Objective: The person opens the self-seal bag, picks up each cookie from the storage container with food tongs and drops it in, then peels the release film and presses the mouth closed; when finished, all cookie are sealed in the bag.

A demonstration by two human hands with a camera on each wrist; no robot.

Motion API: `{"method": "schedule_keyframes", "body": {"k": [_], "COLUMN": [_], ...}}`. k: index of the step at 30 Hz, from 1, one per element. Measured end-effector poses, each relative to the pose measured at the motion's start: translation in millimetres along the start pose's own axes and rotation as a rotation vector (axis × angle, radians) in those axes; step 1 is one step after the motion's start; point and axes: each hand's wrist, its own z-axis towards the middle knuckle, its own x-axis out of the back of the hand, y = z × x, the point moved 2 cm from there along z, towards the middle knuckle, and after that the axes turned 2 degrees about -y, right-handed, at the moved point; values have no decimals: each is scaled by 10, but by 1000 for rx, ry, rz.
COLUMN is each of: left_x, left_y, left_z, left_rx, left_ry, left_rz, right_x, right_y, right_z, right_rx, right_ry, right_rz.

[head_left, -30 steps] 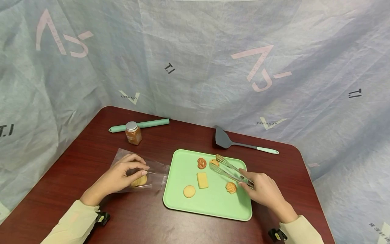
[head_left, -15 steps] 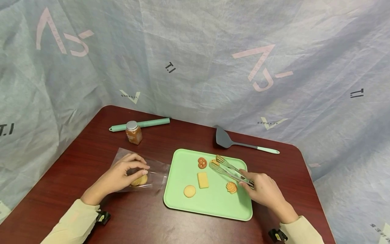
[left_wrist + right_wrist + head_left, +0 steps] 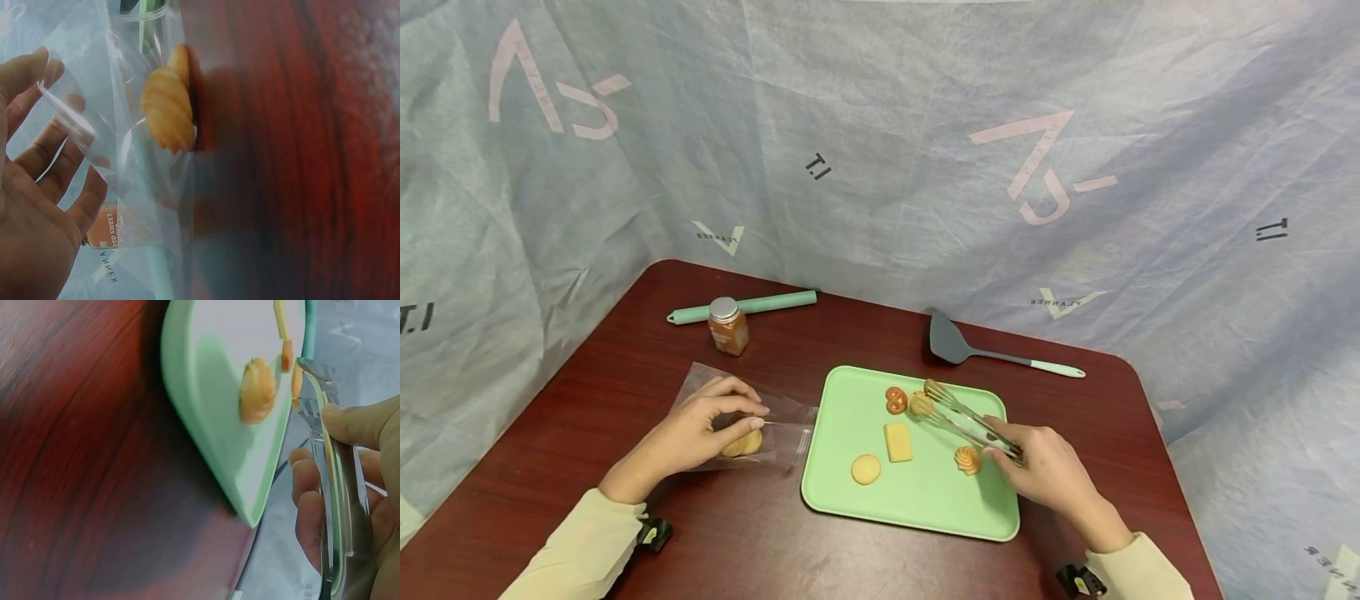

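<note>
On the left, my left hand (image 3: 718,423) pinches the upper film of a clear plastic bag (image 3: 786,429) between thumb and forefinger. Inside the bag lie cookies (image 3: 169,103), partly hidden by the hand in the head view. My right hand (image 3: 1045,467) grips metal tongs (image 3: 966,412) over the right side of a green tray (image 3: 850,504). The tongs' tips are at a round cookie (image 3: 921,405) near the tray's back; whether they clamp it, I cannot tell. A pretzel (image 3: 896,400), rectangular biscuit (image 3: 898,442), round biscuit (image 3: 866,469) and swirled cookie (image 3: 967,460) lie on the tray.
Behind the bag stands a spice jar (image 3: 728,327) with a silver lid, in front of a pale green rod (image 3: 775,303). A grey spatula (image 3: 951,340) with a pale green handle end lies behind the tray. A grey cloth (image 3: 865,167) hangs behind the table.
The tongs' tips have shifted slightly left, and the round cookie between them has moved a little left toward the pretzel. The left hand and the bag have stayed put.
</note>
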Motion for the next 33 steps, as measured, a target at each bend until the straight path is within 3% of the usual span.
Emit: {"method": "schedule_keyframes", "body": {"k": [15, 24, 33], "left_x": [-3, 1, -6], "left_y": [1, 8, -3], "left_z": [-36, -38, -30], "left_rx": [18, 25, 34], "left_ry": [0, -1, -1], "left_rz": [-4, 3, 16], "right_x": [-185, -329, -506], "right_y": [-452, -836, -1169], "right_z": [247, 425, 573], "right_rx": [158, 290, 384], "right_ry": [-29, -54, -121], "right_rz": [69, 126, 140]}}
